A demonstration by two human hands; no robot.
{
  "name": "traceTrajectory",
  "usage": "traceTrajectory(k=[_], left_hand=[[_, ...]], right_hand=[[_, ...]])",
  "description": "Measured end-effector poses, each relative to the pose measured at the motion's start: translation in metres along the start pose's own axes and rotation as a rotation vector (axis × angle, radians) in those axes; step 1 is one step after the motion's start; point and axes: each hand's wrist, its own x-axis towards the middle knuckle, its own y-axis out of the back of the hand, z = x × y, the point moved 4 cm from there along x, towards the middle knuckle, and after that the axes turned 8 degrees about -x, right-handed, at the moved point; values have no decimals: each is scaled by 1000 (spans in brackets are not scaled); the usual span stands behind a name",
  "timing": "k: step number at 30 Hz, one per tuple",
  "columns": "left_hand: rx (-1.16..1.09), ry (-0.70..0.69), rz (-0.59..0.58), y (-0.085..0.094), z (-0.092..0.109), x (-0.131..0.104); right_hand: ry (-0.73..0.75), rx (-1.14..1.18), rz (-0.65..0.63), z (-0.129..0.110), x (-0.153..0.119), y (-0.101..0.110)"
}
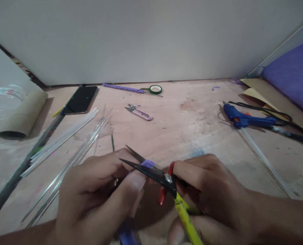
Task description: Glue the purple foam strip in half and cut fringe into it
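My right hand (212, 190) is closed around a pair of scissors (166, 182) with dark blades and yellow handles. The blades stand apart and point left, with a piece of purple strip (148, 164) between them. My left hand (102, 183) pinches this strip between thumb and forefinger, right by the blades. More purple material (127, 236) shows below the left hand at the bottom edge. Something red sticks out near the scissors' pivot; I cannot tell what it belongs to.
Purple thread snips (139, 113), green tape (155, 89) and a purple twisted stem (123, 87) lie further back. To the left are a phone (82, 99), metal wires (77, 156), glue sticks (62, 141) and a cardboard tube (26, 114). A blue glue gun (250, 119) lies at right.
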Motion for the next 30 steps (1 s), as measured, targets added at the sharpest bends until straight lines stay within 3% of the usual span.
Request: traceTrajectory(k=[6, 15, 30], left_hand=[[-41, 5, -21, -1, 2, 1], [-11, -34, -35, -3, 3, -1], [-59, 69, -24, -1, -8, -3]], right_hand=[[-83, 93, -1, 4, -1, -1], [-22, 39, 45, 1, -3, 0], [44, -26, 62, 0, -2, -1]])
